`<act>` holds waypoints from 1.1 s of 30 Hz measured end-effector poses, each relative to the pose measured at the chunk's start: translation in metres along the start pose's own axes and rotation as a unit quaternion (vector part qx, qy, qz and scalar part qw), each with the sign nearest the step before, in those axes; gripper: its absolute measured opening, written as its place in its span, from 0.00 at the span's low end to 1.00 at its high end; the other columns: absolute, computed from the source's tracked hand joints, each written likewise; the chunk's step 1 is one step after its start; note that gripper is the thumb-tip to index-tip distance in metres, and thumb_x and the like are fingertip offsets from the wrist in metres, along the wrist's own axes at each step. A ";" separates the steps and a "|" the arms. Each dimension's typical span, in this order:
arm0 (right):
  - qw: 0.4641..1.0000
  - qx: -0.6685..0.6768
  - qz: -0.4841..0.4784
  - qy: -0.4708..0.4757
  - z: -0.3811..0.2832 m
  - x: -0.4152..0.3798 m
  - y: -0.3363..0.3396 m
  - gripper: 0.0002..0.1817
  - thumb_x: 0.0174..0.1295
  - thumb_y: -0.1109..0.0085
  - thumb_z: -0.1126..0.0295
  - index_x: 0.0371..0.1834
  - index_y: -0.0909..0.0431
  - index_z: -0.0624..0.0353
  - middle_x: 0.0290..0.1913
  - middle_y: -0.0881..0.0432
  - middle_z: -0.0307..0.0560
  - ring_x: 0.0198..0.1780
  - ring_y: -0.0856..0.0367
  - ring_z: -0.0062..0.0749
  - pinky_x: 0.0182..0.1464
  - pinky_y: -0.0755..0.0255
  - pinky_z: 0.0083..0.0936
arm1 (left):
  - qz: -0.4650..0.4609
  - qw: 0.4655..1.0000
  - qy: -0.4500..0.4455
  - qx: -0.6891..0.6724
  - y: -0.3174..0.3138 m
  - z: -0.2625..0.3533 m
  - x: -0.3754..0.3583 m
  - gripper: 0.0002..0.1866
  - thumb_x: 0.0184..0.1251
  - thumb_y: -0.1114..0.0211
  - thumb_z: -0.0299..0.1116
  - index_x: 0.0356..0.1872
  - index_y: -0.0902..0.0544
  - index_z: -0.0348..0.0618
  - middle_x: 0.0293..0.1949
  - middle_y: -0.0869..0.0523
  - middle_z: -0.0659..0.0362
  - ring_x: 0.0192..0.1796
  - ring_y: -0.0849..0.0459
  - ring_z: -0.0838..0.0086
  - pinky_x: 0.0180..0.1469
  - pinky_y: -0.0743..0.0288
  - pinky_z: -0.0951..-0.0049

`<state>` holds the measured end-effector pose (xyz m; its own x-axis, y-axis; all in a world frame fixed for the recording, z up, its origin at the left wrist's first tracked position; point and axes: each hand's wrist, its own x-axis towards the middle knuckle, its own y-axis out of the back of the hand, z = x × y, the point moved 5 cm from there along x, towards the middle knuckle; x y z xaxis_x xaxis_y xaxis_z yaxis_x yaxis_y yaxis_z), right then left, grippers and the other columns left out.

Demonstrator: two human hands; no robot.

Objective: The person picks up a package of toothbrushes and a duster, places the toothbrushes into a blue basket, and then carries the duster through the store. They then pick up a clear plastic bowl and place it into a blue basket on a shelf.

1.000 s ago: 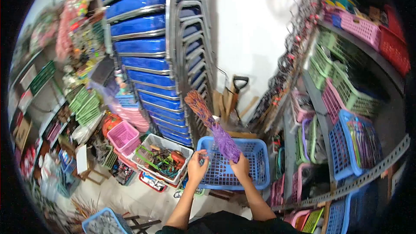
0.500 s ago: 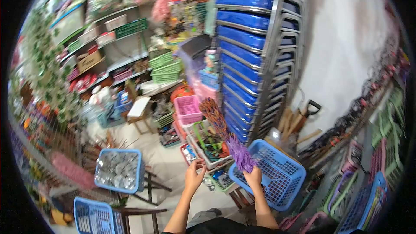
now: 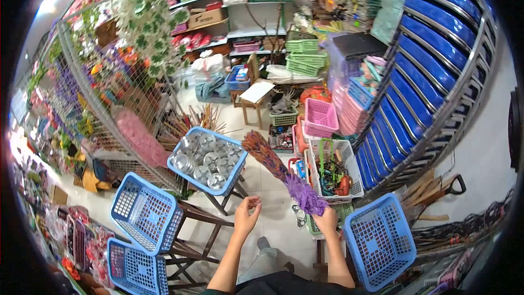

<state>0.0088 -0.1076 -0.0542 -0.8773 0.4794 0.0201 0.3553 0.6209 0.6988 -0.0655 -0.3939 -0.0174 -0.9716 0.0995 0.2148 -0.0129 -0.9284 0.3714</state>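
My right hand (image 3: 326,221) is closed around the near end of a long bunch of artificial flowers (image 3: 285,177). The bunch is purple by the hand and orange-brown at its far tip, and it slants up to the left. My left hand (image 3: 248,212) is raised over the floor with its fingers loosely curled and apart, and nothing shows in it. Nearest to the left hand stands a blue basket (image 3: 173,165) full of clear, shiny round pieces. Just right of the right hand is another blue basket (image 3: 349,240) with see-through lattice walls.
Two more blue baskets (image 3: 147,216) sit on dark wooden stools (image 3: 204,218) at left. A white crate (image 3: 357,186) of mixed items stands ahead under a pink basket (image 3: 321,117). Stacked blue chairs (image 3: 423,79) rise at right; a wire mesh rack (image 3: 147,84) stands at left.
My view has turned left, so the baskets and chairs sit farther right in it. The right hand still grips the bunch, and the left stays raised beside it.
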 end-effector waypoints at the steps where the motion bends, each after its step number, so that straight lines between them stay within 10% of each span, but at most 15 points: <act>1: 1.000 -0.026 -0.011 0.000 -0.005 0.007 -0.008 0.18 0.42 0.31 0.62 0.36 0.17 0.60 0.32 0.16 0.59 0.38 0.18 0.56 0.43 0.25 0.43 | 0.013 1.000 0.003 -0.002 0.004 -0.004 0.004 0.13 0.61 0.35 0.28 0.46 0.21 0.39 0.37 0.14 0.57 0.36 0.15 0.72 0.42 0.23 0.73; 33: 0.906 -0.092 -0.200 0.361 -0.283 0.269 -0.252 0.19 0.48 0.36 0.55 0.40 0.17 0.54 0.31 0.17 0.58 0.36 0.18 0.54 0.38 0.25 0.42 | 0.320 0.930 0.174 0.052 0.173 -0.143 0.125 0.11 0.62 0.36 0.32 0.43 0.20 0.39 0.35 0.14 0.56 0.35 0.16 0.70 0.39 0.24 0.71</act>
<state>-0.4081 -0.3107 -0.0222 -0.9297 -0.3337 0.1556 -0.0393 0.5102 0.8592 -0.2233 -0.5937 -0.0556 -0.7897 -0.6012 0.1224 0.6002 -0.7158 0.3568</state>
